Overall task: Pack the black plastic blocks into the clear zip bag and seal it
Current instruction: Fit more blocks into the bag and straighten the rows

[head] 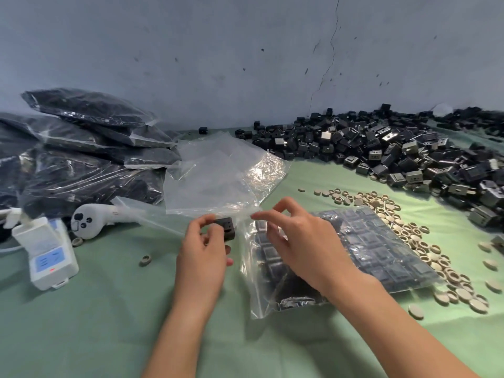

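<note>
Soft, cool, rather dim light comes from beyond and to the right of the right hand (297,241). The white device (46,252) far left of the left hand (203,257) throws its shadow leftward on the bench (109,323). A faint shadow lies on the near side of the clear zip bag (381,255), whose rim the right hand pinches. Bright glare breaks on the empty bag (218,173) just beyond both hands, and small glints dot the block pile (395,154) far beyond the right hand. The black block (227,227) gripped in the left hand shows little surface detail. The fingertips look slightly smeared. The line where the wall (245,50) meets the bench bows toward the frame edges, and the corners look soft.
</note>
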Tool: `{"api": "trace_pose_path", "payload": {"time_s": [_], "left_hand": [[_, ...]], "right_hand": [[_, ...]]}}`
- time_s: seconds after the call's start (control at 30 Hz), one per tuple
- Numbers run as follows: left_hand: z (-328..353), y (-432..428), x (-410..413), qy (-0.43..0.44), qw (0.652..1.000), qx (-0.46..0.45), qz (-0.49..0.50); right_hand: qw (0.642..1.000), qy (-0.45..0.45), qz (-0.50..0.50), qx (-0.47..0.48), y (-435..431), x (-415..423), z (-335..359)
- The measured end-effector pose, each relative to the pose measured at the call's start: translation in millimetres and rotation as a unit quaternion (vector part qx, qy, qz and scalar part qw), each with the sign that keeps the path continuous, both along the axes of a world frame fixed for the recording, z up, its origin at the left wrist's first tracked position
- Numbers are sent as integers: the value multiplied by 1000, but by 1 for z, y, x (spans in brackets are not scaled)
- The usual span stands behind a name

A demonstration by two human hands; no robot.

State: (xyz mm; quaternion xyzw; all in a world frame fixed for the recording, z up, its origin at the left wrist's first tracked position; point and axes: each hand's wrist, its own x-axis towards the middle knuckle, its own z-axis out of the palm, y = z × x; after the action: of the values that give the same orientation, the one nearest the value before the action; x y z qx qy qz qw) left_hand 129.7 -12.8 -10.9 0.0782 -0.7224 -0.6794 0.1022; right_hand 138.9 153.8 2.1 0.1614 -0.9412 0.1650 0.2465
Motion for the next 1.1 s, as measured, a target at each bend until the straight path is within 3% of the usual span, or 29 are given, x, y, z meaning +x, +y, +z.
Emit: {"api": "trace_pose_path", "payload": {"time_s": [0.17,0.3,0.5,0.73,1.1], "left_hand": [[-16,-12,8,-92,991,100,-3],[-15,-14,-3,-111,989,94,-22],[-9,-6,-11,-144,982,103,-71],[-1,13,-18,-152,963,83,-208],[-2,11,-29,-161,973,106,-130]], "right_hand": [[989,-51,82,108,-20,-10,4],[985,-81,81,129,-23,-11,-3],[996,-48,29,63,-19,-2,-8],[1000,17,11,-14,-28,4,-4],[998,34,45,-30,-19,-5,-2]]}}
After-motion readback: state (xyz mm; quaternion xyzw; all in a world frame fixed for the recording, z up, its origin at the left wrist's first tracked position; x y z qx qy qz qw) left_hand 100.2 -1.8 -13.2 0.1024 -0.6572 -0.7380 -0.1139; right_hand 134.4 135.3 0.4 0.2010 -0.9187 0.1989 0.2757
